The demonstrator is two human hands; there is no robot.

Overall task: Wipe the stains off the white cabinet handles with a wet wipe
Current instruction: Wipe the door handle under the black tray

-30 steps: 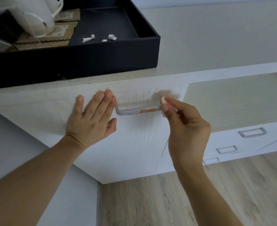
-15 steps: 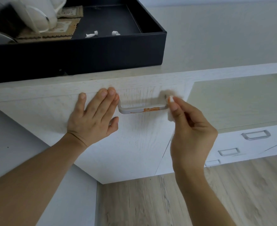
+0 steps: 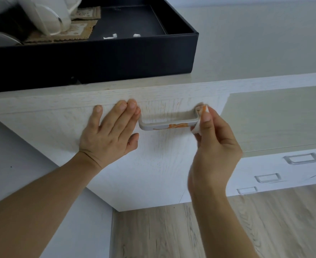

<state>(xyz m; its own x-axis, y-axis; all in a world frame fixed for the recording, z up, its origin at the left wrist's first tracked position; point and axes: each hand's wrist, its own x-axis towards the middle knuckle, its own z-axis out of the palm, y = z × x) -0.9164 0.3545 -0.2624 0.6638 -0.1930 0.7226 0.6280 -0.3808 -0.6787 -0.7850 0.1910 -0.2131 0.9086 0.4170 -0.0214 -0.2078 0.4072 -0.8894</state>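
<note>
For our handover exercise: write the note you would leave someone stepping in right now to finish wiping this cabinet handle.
Left hand: flat, fingers straight, resting on the cabinet front beside the handle.
Right hand: pinches the wet wipe against the handle's right end.
Done: wipe already shows orange.
Left: the orange stain on the bar's front, right of centre; then check the other handles further right.

Tray (image 3: 97,60) on cabinet top (image 3: 246,43), handle (image 3: 168,123) below.
</note>
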